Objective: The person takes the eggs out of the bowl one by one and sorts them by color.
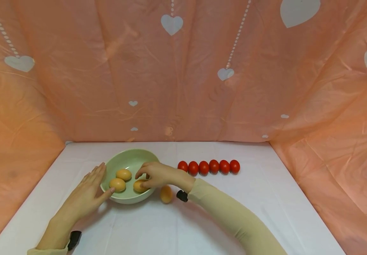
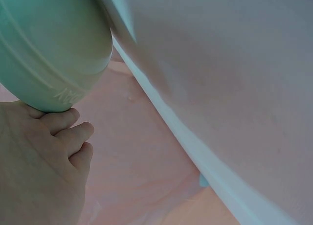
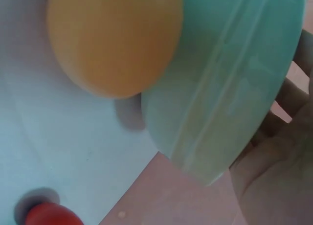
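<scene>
A pale green bowl [image 1: 132,156] stands on the table with three light brown eggs inside. Two of them, an upper egg [image 1: 124,174] and a lower egg [image 1: 117,185], lie on the left; another egg [image 1: 139,186] is on the right. My left hand [image 1: 86,194] rests along the bowl's left side, fingers extended and thumb at the rim. Over the right rim reaches my right hand [image 1: 158,174], its bent fingers spread apart and its thumb overlapping the right egg. Outside the bowl, below the right wrist, lies one more egg [image 3: 115,39].
Several red cherry tomatoes [image 1: 214,166] form a row on the white tabletop [image 1: 250,212], right of the bowl. The right forearm crosses in front of them. An orange curtain [image 1: 183,88] with pale hearts encloses the table's back and sides.
</scene>
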### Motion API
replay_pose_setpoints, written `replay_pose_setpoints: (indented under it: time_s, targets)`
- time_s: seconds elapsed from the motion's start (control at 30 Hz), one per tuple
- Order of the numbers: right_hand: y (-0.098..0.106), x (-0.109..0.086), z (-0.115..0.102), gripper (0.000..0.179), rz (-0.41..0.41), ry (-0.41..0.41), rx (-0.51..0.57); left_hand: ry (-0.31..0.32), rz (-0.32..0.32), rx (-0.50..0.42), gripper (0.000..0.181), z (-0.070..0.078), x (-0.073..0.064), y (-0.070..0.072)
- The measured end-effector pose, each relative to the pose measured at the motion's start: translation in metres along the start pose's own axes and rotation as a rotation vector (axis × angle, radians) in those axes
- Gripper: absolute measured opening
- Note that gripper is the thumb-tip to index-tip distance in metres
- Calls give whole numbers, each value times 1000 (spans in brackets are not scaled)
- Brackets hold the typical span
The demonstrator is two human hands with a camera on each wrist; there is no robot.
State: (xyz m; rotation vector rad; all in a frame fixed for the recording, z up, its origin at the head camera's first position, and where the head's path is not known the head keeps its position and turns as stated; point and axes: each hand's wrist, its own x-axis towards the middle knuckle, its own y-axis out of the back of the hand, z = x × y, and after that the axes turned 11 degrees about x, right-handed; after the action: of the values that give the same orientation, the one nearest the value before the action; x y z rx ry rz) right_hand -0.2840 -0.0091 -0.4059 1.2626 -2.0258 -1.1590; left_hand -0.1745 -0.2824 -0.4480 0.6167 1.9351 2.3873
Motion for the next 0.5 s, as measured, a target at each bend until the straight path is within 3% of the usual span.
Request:
replay_pose_setpoints:
  time_s: [0.27,0.5]
  targets:
    - [-1,12,-1,31,-74,-2,-75,6,-4,4,90,0,0,0]
    - [-2,18,-3,33,-115,-7,-77,8,-18,2,91,0,0,0]
